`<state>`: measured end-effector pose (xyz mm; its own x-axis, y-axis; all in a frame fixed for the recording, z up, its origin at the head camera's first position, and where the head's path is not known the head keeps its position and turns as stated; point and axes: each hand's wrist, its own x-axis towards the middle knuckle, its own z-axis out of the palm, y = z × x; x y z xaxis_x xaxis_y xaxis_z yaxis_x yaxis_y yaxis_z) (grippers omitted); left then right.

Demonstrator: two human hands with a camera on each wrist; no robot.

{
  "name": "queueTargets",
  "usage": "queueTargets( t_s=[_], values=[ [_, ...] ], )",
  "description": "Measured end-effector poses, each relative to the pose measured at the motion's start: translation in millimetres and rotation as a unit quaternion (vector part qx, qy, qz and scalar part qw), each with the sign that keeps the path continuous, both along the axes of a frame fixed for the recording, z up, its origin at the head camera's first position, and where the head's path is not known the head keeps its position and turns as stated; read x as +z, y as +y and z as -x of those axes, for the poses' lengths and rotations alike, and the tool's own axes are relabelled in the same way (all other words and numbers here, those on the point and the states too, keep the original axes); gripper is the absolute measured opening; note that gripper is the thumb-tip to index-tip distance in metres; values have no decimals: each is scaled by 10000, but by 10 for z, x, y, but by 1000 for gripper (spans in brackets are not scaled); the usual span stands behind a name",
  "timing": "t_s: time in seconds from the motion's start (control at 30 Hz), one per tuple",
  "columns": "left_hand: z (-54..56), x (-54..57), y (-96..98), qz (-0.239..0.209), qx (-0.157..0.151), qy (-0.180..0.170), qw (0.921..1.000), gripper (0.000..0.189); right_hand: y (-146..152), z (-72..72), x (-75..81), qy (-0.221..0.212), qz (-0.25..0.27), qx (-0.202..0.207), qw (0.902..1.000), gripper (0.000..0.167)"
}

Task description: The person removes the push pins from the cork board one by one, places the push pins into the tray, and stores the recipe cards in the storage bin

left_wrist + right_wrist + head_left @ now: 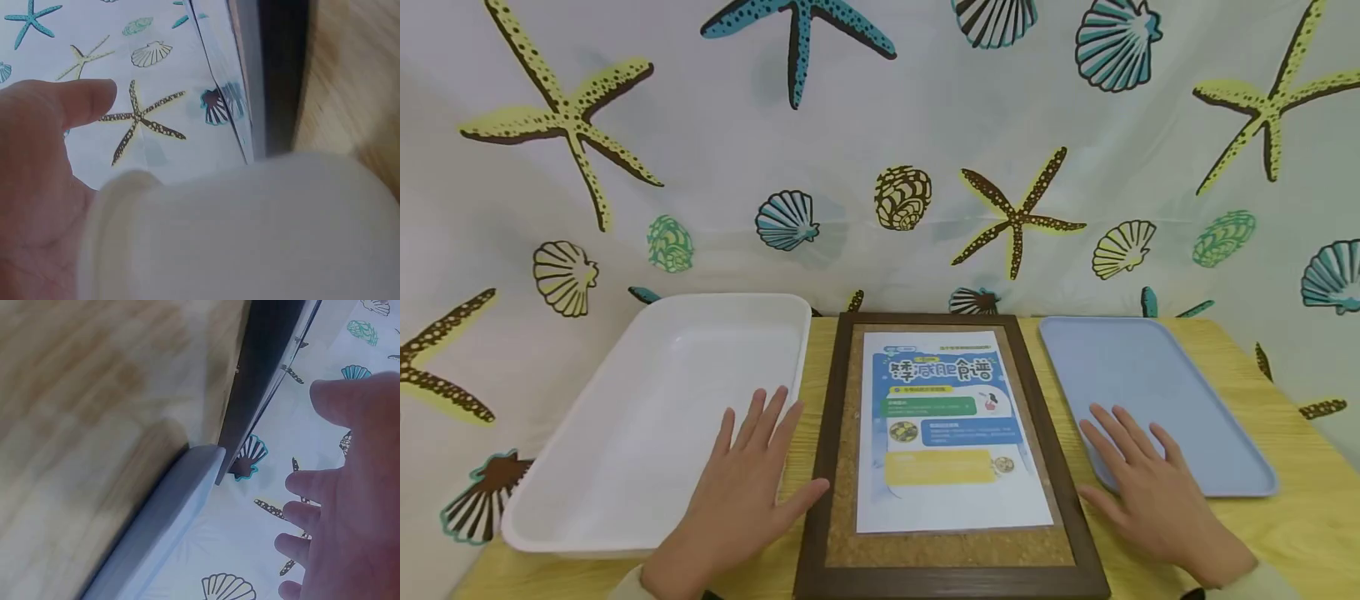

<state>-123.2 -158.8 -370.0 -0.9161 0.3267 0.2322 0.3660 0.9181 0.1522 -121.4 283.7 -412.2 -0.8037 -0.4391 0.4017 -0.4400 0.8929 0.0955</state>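
Observation:
My left hand [741, 492] has its fingers spread over the right side of a white tray [625, 450], its thumb tip overlapping the frame's left edge in the head view. My right hand [1157, 500] is spread palm down at the near left corner of a light blue tray [1180, 408]. Between the hands lies a brown-framed cork board [955, 554] bearing a printed sheet [951, 508] with coloured blocks and Chinese lettering. Neither hand holds anything. In the left wrist view the thumb [87, 103] points out straight; the right wrist view shows straight fingers [303, 515] beside the blue tray [169, 531].
The wooden table [1318, 500] carries both trays and the board side by side. Behind its far edge hangs a white cloth [842, 150] printed with starfish and shells. The white tray has raised walls, while the blue one is shallow.

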Motion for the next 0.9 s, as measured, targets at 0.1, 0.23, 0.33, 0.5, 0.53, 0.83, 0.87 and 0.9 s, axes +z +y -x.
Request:
queueTargets(
  t_s=[0.1, 0.23, 0.33, 0.5, 0.53, 0.83, 0.87, 0.9],
  values=[
    [28, 24, 98, -47, -113, 80, 9999, 83, -40, 24, 24, -11, 35, 35, 10000, 69],
    [62, 39, 242, -74, -162, 23, 9998, 81, -122, 60, 80, -90, 155, 106, 9998, 67],
    [78, 41, 344, -207, -225, -29, 9995, 75, -216, 95, 126, -156, 258, 112, 9995, 65],
    [121, 46, 505, -444, -425, 17, 9981, 63, -380, 183, 192, -324, 360, -24, 9988, 62],
    [136, 47, 534, -446, -436, 37, 9980, 63, -411, 202, 204, -343, 374, -26, 9987, 63],
    [346, -23, 805, -283, -304, -285, 9987, 66, -685, 378, 251, -763, 642, 172, 9949, 63],
    [369, -37, 835, -273, -312, -342, 9986, 67, -707, 396, 248, -843, 697, 197, 9938, 63],
    [391, -48, 864, -259, -317, -395, 9984, 67, -727, 413, 246, -919, 765, 236, 9925, 62]
  ],
)
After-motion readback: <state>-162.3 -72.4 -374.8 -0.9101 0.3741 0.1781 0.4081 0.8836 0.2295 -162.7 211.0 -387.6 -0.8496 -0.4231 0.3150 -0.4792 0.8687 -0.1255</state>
